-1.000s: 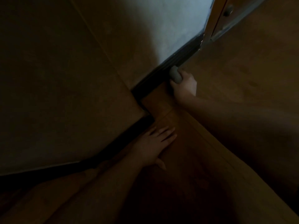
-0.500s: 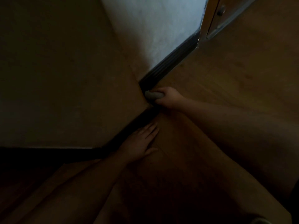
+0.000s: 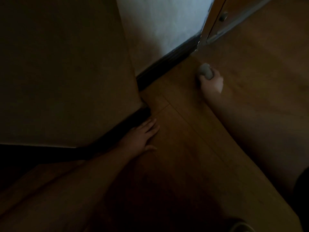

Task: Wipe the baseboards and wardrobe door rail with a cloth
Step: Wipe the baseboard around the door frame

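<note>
Dim wooden plank floor (image 3: 192,148) fills my head view, meeting a pale wall corner (image 3: 158,22) edged by a dark baseboard (image 3: 168,62). I see the left hand (image 3: 142,138) flat on the floor, fingers straight, just beside the baseboard's shadowed run. Over on the other side, the right hand (image 3: 211,83) grips a small balled grey cloth (image 3: 205,71), fingers curled round it, near the baseboard but apart from it. A wooden wardrobe door (image 3: 222,14) shows top right.
</note>
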Demonstrator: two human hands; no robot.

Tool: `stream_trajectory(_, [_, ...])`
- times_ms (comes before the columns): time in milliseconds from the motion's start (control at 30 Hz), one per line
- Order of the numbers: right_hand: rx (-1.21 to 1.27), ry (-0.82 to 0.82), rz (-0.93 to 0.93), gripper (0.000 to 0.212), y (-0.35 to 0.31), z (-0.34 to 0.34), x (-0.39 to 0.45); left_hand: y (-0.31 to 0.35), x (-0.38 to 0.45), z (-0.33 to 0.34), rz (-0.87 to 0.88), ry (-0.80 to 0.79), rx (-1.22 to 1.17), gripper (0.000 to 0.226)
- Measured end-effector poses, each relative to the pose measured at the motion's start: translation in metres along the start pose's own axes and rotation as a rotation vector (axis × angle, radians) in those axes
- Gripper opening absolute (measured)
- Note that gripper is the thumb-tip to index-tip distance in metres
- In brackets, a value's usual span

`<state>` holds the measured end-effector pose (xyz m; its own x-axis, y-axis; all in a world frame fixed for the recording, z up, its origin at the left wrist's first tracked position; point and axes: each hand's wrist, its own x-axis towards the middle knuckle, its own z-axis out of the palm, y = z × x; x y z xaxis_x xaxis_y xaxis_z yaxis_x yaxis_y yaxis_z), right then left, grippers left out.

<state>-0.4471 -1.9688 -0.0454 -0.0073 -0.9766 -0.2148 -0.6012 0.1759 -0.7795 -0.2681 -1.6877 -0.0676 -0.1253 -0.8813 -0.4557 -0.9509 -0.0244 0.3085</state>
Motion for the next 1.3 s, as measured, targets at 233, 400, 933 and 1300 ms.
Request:
stream_trajectory(233, [-0.112,0.011,-0.138,0.057,-0.027,0.003,0.029,0.002,0.001,0.001,-0.009,-0.009,-0.042,0.088])
stream_trajectory(400, [-0.013,0.086,-0.114,0.056,-0.041,0.013,0.039,-0.001,0.002,0.004,-0.012,-0.019,-0.051,0.087])
stream_trajectory(933, [0.167,-0.199,-0.175,0.054,-0.054,0.051,-0.025,0.002,0.001,0.001,0.014,0.013,-0.052,0.085])
stream_trajectory(1300, [0.064,-0.542,-0.271,0.049,-0.062,0.066,-0.09,0.006,0.001,-0.004,0.004,0.02,0.044,0.086])
